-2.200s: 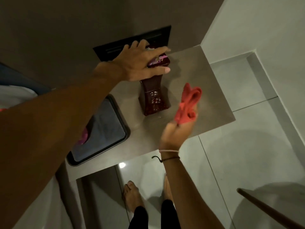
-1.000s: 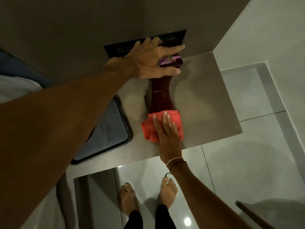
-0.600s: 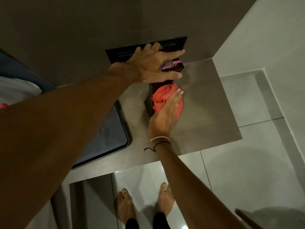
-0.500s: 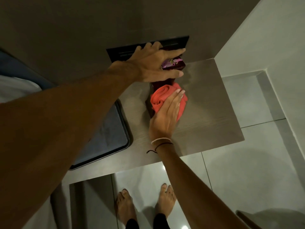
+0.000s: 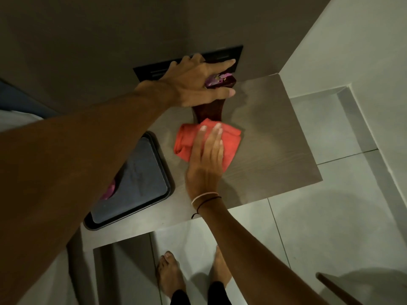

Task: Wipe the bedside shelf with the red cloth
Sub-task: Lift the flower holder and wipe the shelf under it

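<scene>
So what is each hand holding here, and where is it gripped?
The left hand grips the dark red vase by its top rim. The right hand presses flat on the red cloth, not gripping it.

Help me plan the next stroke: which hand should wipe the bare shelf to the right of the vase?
Right. The right hand already presses the red cloth flat on the shelf, beside that area. The left hand is busy gripping the vase top.

Bare arms and feet; wrist bands; black trouser legs.
</scene>
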